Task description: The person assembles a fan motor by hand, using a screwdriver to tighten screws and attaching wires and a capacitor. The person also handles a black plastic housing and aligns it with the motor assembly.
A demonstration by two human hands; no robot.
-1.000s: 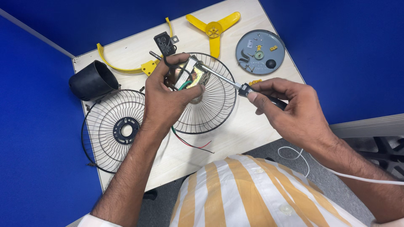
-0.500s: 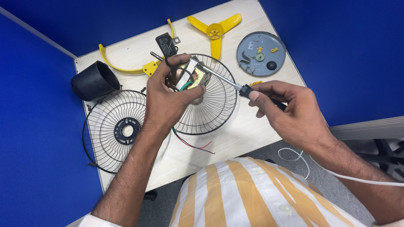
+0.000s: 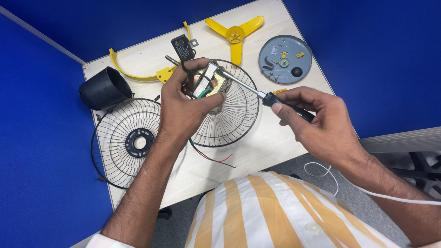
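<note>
- The grey round base plate (image 3: 285,59), upper right of the frame, serves as a shallow tray: in it lie a small green gear, a yellow clip, a black round button and a few small dark parts.
- The black cylindrical housing (image 3: 104,88), at the left edge of the table (image 3: 271,142), lies on its side; what is inside it cannot be told.
- The left hand (image 3: 183,108) is clenched around a small fan motor (image 3: 209,82) at upper centre of the frame, above the right-hand wire guard (image 3: 229,117); red, green and black wires trail from under the hand toward the lower centre.
- The right hand (image 3: 321,124) grips the black handle of a screwdriver (image 3: 257,92) between thumb and fingers.
- The screwdriver's long axis runs diagonally, handle at lower right, metal tip pointing to the upper left and touching the motor.
- A 2nd wire guard (image 3: 131,142) lies flat at the left.
- A yellow 3-blade propeller (image 3: 235,34) lies at top centre, a yellow curved bracket (image 3: 142,73) and a black capacitor (image 3: 182,47) to its left.
</note>
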